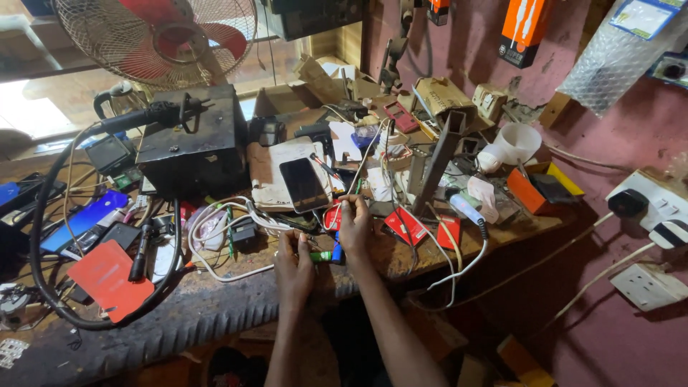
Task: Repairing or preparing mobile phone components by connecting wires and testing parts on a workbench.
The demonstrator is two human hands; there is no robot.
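Observation:
My left hand (294, 266) rests at the front edge of the cluttered workbench (215, 304), fingers curled around a small green tool (324, 256) with a blue end. Beside it my right hand (354, 226) reaches forward with its fingertips on a small red item (332, 215) and thin wires. Just beyond the hands a dark smartphone (304, 184) lies face up on a worn white pad (276, 172). White cables (215, 222) coil to the left of my hands.
A black metal box (192, 140) with a hot-air handle on top stands at the left, below a fan (154, 36). Red cards (107, 278), phone parts, a white cup (517, 142), an orange box (534, 190) and wall sockets (648, 204) surround the bench.

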